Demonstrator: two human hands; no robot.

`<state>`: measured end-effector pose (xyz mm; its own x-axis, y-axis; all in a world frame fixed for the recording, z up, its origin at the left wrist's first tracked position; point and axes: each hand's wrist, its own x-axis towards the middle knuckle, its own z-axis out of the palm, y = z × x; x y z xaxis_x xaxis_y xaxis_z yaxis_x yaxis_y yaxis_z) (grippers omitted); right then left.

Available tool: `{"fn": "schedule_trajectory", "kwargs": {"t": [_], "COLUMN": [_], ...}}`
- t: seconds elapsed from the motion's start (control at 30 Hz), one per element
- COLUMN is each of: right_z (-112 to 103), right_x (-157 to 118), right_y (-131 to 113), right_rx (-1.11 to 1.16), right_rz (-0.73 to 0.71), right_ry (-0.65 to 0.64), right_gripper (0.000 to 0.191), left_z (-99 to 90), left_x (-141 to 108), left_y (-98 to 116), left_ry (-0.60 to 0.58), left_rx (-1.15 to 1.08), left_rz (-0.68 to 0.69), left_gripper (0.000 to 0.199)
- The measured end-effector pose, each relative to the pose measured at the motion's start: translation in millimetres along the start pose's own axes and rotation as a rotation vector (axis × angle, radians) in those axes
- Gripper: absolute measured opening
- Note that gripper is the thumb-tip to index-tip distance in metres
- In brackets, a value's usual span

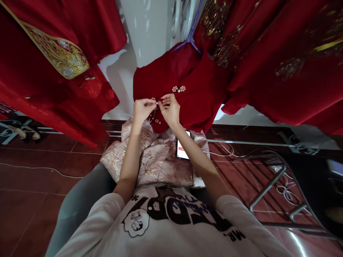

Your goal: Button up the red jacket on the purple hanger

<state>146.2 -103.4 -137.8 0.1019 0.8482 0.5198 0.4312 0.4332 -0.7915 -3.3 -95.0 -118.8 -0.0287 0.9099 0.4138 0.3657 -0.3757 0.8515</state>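
Observation:
A red velvety garment (198, 107) hangs in front of me on a purple hanger (190, 37). My left hand (141, 111) is closed in a pinch at a beaded clasp (157, 103) on its front. From the other side, my right hand (171, 111) pinches the same clasp, and the fingertips of both hands nearly meet. Fingers partly cover the clasp, so whether it is fastened cannot be made out. Just above, a similar flower-shaped beaded clasp (178, 89) lies across the front. Below my fingers, a small beaded ornament (157, 121) shows on the cloth.
Shiny pink fabric (163, 160) covers my lap, with a lit phone (183, 151) lying on it by my right forearm. Red embroidered garments hang at left (59, 21) and right (268, 78). A black metal-framed chair (302, 178) and white cables (288, 192) are at right.

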Motion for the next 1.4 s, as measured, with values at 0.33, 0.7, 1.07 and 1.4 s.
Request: {"fn": "schedule_trajectory", "kwargs": {"t": [0.33,0.7,1.07,1.4], "right_z": [-58.3,-92.0,-77.0,-76.1], "right_x": [-11.6,-36.7,-39.2,-36.3], "right_y": [1.9,-14.3,16.4,24.2], "right_rx": [0.120,-0.563,-0.592,-0.408], "right_rz": [0.116,0.315,0.346,0.161], "right_ry": [-0.300,-0.416,-0.408,-0.317], "right_gripper": [0.010,0.029,0.021,0.023], "left_z": [1.9,11.4,18.6,20.0], "left_x": [-11.6,-20.9,-22.5,-21.3], "left_y": [12.1,27.9,17.1,8.7], "left_ry": [-0.354,-0.660,-0.643,-0.584], "left_rx": [0.128,0.682,0.517,0.526], "left_rz": [-0.411,-0.277,-0.246,-0.250], "left_gripper": [0.012,0.020,0.019,0.020]}}
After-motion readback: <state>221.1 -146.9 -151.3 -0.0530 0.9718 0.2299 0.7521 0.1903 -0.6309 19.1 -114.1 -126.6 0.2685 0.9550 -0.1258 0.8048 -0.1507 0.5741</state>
